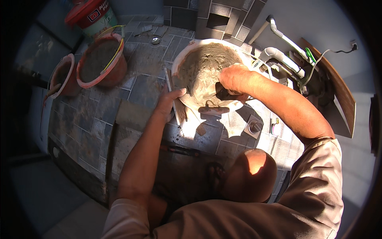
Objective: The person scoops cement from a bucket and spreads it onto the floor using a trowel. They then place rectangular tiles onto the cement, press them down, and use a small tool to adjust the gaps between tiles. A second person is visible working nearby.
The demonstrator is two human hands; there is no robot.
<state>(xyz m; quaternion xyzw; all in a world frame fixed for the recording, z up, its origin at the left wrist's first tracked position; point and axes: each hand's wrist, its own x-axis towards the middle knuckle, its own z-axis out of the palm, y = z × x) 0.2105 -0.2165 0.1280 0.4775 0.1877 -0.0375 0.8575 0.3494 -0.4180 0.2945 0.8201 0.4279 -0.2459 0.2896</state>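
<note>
A wide, pale-rimmed tub [178, 59] of wet grey mortar [199, 73] stands on the tiled floor [145, 93], toward its far edge. The right hand [234, 81] is at the tub's right side, fingers curled down at the mortar; shadow hides them, so I cannot tell whether its grip is clenched on a tool. The left hand [168, 102] grasps a thin, flat slab [180, 112], thumb across its edge, standing it steeply just beside the tub's left wall.

Nearer than the tub, a round, cup-like object [254, 126] sits on the floor, right of the tub. A dark tool with orange marks [179, 150] lies closer to the person, near the bent knee [250, 175].

Toward the floor's far left corner stand a reddish bucket [121, 65] with a yellow handle, a smaller bucket [71, 81] and a red-and-green pail [89, 18]. By the right edge are white pipes [280, 60] and a leaning brown board [338, 83].
</note>
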